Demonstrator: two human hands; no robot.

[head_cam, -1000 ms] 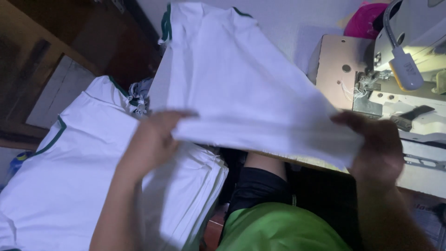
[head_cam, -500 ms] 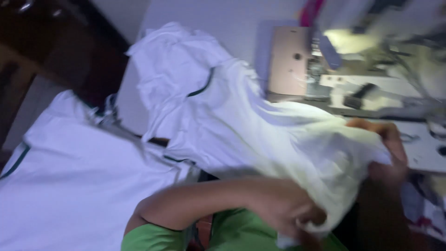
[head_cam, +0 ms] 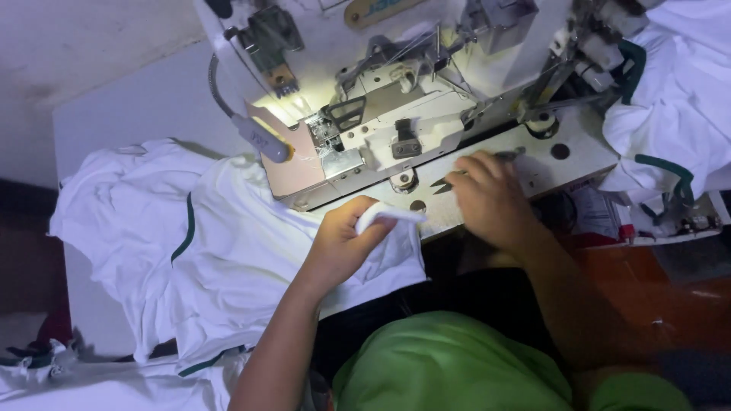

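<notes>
A white garment with green trim (head_cam: 213, 251) lies spread on the table left of a white sewing machine (head_cam: 396, 114). My left hand (head_cam: 346, 243) pinches an edge of this garment just in front of the machine bed. On the machine bed (head_cam: 533, 164) rests my right hand (head_cam: 487, 198), with its fingers closed around small dark snips (head_cam: 499, 158) whose tips poke out near the fingers. A lamp lights the presser foot area (head_cam: 335, 129).
A heap of white garments with green trim (head_cam: 678, 129) sits at the right of the machine. More white cloth (head_cam: 46, 380) lies at the lower left. The white table (head_cam: 145, 106) runs back to the left. My green shirt (head_cam: 457, 365) fills the bottom.
The garment, held up in the air with both hands before, now lies on the table. The view has swung to the sewing machine. My right hand has gone to the machine bed.
</notes>
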